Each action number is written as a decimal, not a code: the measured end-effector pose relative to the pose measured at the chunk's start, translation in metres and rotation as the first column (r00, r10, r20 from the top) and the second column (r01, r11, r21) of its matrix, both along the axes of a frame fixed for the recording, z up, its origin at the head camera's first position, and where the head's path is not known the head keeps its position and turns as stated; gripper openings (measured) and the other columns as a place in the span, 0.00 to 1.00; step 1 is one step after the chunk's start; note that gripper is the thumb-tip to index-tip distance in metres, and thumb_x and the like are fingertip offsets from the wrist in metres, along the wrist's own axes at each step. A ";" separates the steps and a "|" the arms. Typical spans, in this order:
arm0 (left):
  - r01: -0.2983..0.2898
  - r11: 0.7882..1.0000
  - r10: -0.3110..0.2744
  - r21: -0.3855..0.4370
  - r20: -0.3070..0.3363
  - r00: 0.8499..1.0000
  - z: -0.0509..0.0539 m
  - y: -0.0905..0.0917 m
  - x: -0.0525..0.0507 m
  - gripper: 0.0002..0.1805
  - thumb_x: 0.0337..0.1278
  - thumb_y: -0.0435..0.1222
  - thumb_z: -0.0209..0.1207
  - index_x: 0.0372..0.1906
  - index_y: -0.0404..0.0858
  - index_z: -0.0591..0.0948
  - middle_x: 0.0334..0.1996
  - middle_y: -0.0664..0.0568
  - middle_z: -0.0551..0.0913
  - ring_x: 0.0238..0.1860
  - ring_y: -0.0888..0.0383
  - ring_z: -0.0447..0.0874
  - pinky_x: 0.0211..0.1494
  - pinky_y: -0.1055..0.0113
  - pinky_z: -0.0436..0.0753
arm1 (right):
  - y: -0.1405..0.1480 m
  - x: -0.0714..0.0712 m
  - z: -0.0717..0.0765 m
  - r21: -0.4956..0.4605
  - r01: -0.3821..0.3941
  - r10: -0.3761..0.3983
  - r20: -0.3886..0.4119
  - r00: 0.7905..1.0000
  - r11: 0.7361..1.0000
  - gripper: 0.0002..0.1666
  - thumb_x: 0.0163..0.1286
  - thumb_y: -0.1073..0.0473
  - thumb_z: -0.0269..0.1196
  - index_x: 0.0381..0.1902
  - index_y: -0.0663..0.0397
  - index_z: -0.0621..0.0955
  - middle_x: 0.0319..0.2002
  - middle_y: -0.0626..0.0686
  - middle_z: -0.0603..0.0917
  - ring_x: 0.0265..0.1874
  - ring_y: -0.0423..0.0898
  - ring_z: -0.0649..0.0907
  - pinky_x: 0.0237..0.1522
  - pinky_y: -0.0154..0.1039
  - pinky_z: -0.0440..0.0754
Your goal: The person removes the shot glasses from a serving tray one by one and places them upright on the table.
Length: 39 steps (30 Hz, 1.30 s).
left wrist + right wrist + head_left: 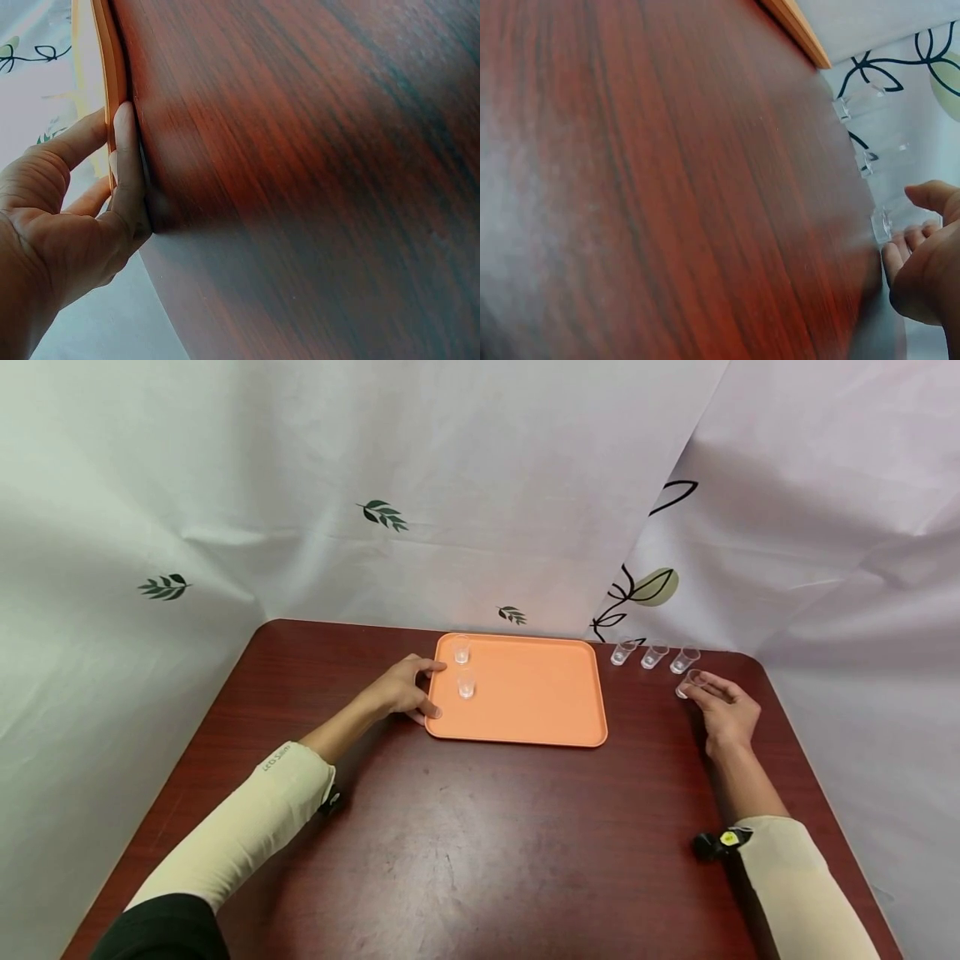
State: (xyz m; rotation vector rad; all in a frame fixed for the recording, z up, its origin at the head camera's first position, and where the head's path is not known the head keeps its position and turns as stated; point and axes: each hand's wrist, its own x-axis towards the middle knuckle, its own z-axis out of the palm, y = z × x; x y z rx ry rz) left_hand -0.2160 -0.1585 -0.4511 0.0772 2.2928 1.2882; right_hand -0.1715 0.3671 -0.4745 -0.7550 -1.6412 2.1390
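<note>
The orange tray lies at the back of the table, and my left hand grips its left edge; in the left wrist view the fingers of that hand lie on both sides of the rim. Two clear cups, one behind the other, stand on the tray's left part. At the right, my right hand holds a clear cup between thumb and fingers. Just behind it, three clear cups stand in a row. The right wrist view shows my right hand at its right edge.
The dark red table reaches back to a pale patterned curtain, which also hangs along both sides. The row of cups stands between the tray and the table's back right corner.
</note>
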 end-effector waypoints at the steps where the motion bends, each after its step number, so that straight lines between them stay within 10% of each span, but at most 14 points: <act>1: 0.000 1.000 0.000 0.001 0.000 1.000 0.000 0.000 0.000 0.55 0.53 0.16 0.78 0.87 0.38 0.71 0.74 0.36 0.64 0.34 0.50 0.88 0.34 0.57 1.00 | 0.000 0.001 0.000 0.014 0.001 -0.001 0.011 1.000 1.000 0.24 0.60 0.81 0.79 0.51 0.55 0.95 0.34 0.41 0.96 0.35 0.33 0.94 0.38 0.22 0.93; 22: -0.011 1.000 0.011 0.006 0.002 1.000 0.000 0.000 0.000 0.54 0.52 0.15 0.78 0.86 0.37 0.72 0.74 0.36 0.64 0.34 0.50 0.88 0.33 0.58 1.00 | -0.001 0.027 0.003 0.045 -0.010 0.006 0.072 0.997 0.999 0.22 0.60 0.75 0.83 0.49 0.52 0.93 0.33 0.39 0.95 0.35 0.30 0.93 0.39 0.21 0.92; 39: 0.000 1.000 0.000 0.004 -0.008 1.000 0.001 0.000 0.001 0.54 0.53 0.16 0.79 0.86 0.38 0.72 0.74 0.35 0.64 0.35 0.49 0.87 0.33 0.58 0.99 | -0.033 0.035 0.002 0.048 -0.258 0.257 0.027 0.966 0.965 0.13 0.68 0.72 0.80 0.45 0.49 0.94 0.34 0.41 0.96 0.35 0.33 0.95 0.48 0.26 0.96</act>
